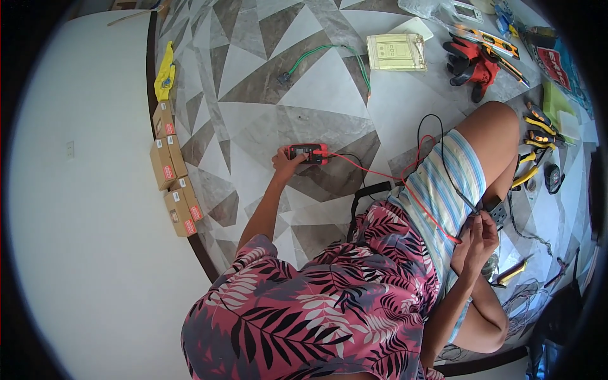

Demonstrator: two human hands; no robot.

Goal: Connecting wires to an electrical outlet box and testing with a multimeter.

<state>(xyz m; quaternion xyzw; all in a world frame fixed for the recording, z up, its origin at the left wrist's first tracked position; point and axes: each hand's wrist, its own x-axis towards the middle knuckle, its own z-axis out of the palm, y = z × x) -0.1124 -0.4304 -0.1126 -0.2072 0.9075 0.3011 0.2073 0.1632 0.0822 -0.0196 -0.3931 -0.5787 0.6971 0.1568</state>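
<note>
A red and black digital multimeter (308, 154) lies on the tiled floor ahead of me. My left hand (290, 163) grips its left end, a finger resting on its face. A red test lead (362, 168) and a black test lead (362, 166) run from its right end over my thigh. By my bent legs, my right hand (481, 239) pinches the black test probe (470, 202) with its fingers together. The red probe (455, 239) ends at the same hand, its tip hidden. Just beyond the fingers sits a grey socket outlet (499, 214), partly covered by my hand and leg.
Brown cardboard boxes (163, 163) line the wall at left, near a yellow packet (164, 75). A green wire (323, 47) and a pale yellow box (396, 52) lie ahead. Red-black gloves (472, 66), pliers (527, 171), a tape measure (554, 178) and loose wires (522, 304) lie at right.
</note>
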